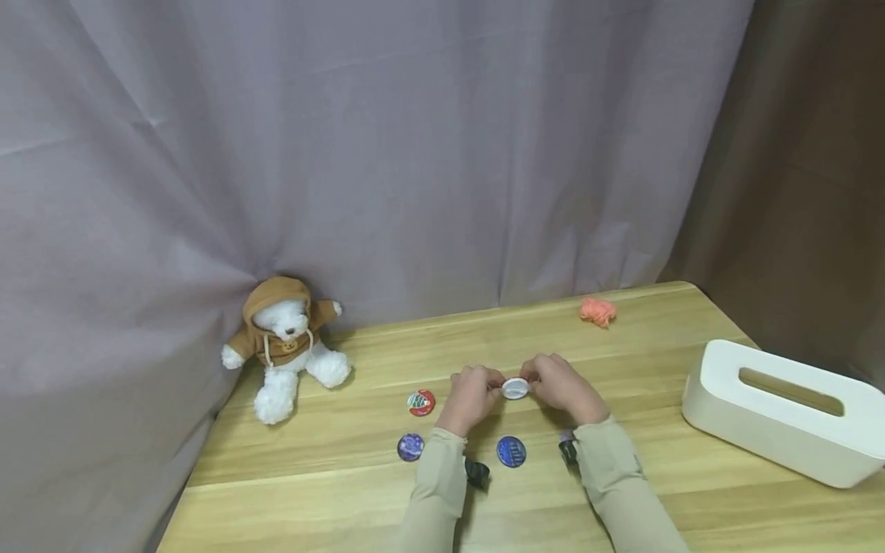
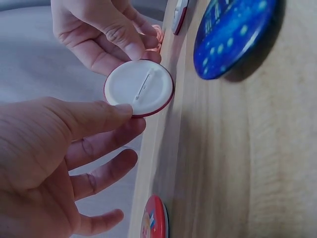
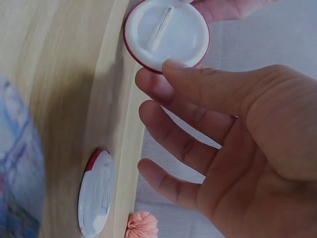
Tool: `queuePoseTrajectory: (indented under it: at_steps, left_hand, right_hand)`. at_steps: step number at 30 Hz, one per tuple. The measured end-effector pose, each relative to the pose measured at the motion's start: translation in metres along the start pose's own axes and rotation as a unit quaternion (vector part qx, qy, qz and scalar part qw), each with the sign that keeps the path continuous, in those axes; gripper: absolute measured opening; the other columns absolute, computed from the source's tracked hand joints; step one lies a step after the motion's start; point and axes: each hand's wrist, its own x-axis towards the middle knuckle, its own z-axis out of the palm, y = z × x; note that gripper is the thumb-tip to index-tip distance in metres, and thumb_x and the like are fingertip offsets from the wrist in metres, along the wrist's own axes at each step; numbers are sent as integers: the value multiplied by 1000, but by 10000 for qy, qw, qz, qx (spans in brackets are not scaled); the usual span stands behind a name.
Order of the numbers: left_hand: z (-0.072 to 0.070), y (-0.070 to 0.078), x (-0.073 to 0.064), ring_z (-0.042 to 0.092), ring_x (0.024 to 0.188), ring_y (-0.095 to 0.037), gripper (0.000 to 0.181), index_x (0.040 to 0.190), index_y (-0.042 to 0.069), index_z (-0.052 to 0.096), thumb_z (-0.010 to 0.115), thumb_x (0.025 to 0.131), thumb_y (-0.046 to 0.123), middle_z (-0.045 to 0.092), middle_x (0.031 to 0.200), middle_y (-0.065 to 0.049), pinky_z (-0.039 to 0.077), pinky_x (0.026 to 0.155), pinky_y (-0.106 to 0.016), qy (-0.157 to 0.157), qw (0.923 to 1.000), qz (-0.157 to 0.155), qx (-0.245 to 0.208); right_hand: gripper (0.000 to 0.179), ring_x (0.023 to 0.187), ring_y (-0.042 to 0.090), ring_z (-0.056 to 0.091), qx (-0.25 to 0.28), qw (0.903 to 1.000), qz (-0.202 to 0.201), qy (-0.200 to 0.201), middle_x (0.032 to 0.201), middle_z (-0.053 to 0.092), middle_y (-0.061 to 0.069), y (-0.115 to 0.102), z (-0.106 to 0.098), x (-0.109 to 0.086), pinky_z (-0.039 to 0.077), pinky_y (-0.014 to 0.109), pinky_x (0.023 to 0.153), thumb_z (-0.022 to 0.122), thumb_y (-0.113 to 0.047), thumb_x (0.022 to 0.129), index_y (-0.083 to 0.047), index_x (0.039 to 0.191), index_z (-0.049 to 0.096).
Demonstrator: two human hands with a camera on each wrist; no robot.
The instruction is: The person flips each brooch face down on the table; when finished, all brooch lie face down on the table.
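Observation:
A round pin-back button badge (image 1: 515, 389) is held between both hands above the table. Its white back, with the safety pin running across it, faces the wrist cameras, and a red rim shows around the edge. My left hand (image 1: 472, 397) pinches one edge between thumb and index finger, the other fingers spread loosely. On the opposite edge my right hand (image 1: 563, 388) pinches with thumb and index finger too. Another badge (image 3: 96, 193), white-backed with some red, rests on the wood beyond the right hand. The held badge's front is hidden.
On the wooden table (image 1: 332, 503) lie a red badge (image 1: 421, 402), a purple badge (image 1: 410, 447) and a blue badge (image 1: 512, 452). A teddy bear (image 1: 283, 346) sits back left. Coral yarn (image 1: 598, 312) lies at the back; a white tissue box (image 1: 781, 422) stands right.

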Motion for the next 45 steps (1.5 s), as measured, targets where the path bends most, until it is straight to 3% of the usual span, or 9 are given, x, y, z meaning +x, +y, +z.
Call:
queuePoseTrajectory:
  at_steps: [9, 14, 19, 24, 31, 39, 45]
  left_hand:
    - [9, 1, -2, 67, 84, -13, 7, 92, 15, 79, 78, 86, 11, 76, 83, 8, 43, 81, -45, -139, 9997, -200, -98]
    - [11, 2, -2, 65, 81, -13, 13, 94, 15, 74, 79, 84, 8, 74, 79, 7, 42, 83, -48, -90, 9994, -301, -149]
    - [9, 5, 3, 67, 82, -16, 19, 100, 14, 71, 80, 84, 10, 75, 81, 4, 42, 80, -43, -95, 9998, -156, 82]
    - [8, 7, 3, 67, 81, -16, 24, 102, 13, 71, 82, 81, 11, 75, 80, 4, 41, 79, -40, -156, 9992, -245, 267]
    - [13, 8, 2, 56, 69, -12, 28, 104, 11, 72, 83, 79, 11, 62, 66, 10, 38, 77, -39, -333, 9988, -275, 244]
    - [20, 9, 4, 60, 75, -10, 16, 91, 15, 74, 84, 78, 11, 70, 80, 7, 40, 77, -42, -318, 9978, -161, 560]
    - [20, 12, 2, 61, 77, -14, 14, 86, 15, 73, 84, 78, 13, 65, 79, 4, 37, 70, -38, -347, 9954, -117, 883]
  right_hand:
    - [15, 63, 14, 50, 114, 9995, 214, -193, 66, 58, -4, 3, 6, -2, 45, 34, 63, 69, 8, 78, -8, 79, 69]
    - [21, 59, 12, 47, 142, 9999, 84, 31, 63, 51, -5, 6, 9, 0, 42, 31, 58, 65, 13, 72, -6, 81, 65]
    - [26, 60, 16, 47, 199, 9996, 223, 29, 64, 52, -3, 5, 5, 3, 41, 32, 59, 66, 14, 67, -6, 82, 62]
    - [24, 62, 16, 50, 277, 9992, 294, -64, 67, 56, -2, 4, 5, 4, 44, 33, 61, 72, 11, 69, -7, 82, 63]
    - [25, 66, 18, 53, 104, 9993, 366, -33, 70, 61, 0, 4, 6, 1, 47, 37, 65, 74, 10, 65, -6, 83, 66]
    - [24, 66, 18, 54, -22, 9991, 400, -164, 71, 62, -1, 4, 7, -1, 47, 36, 66, 77, 9, 65, -5, 83, 69]
    - [23, 68, 17, 55, -34, 9990, 371, -234, 71, 62, -1, 3, 8, -1, 48, 38, 68, 79, 9, 66, -4, 83, 70]
